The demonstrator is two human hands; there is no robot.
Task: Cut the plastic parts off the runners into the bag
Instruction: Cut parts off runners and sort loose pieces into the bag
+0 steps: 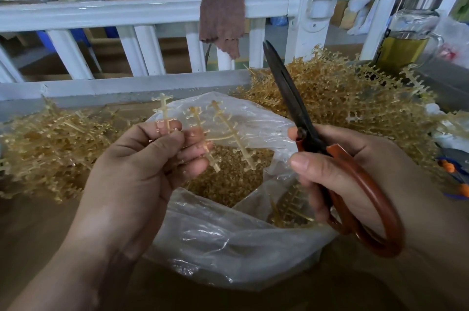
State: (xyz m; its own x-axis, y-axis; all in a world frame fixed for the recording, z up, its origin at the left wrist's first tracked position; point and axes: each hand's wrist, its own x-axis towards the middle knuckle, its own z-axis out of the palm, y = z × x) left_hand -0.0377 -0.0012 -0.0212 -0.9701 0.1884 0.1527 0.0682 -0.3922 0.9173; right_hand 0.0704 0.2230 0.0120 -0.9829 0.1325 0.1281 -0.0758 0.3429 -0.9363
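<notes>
Runner (229,128) pinched in left hand (142,158) grip over bag (228,247), right hand (380,158) grasping scissors (291,97), blades together; next needs blades opened onto parts

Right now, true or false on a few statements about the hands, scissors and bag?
1. The right hand holds the scissors, blades closed. True.
2. The left hand is empty. False: it holds a runner with parts attached.
3. The scissors are cutting the runner. False: the blades point up, apart from it.
4. The plastic bag is empty. False: small cut parts lie inside.
5. A cloth hangs over the white railing. True.
</notes>
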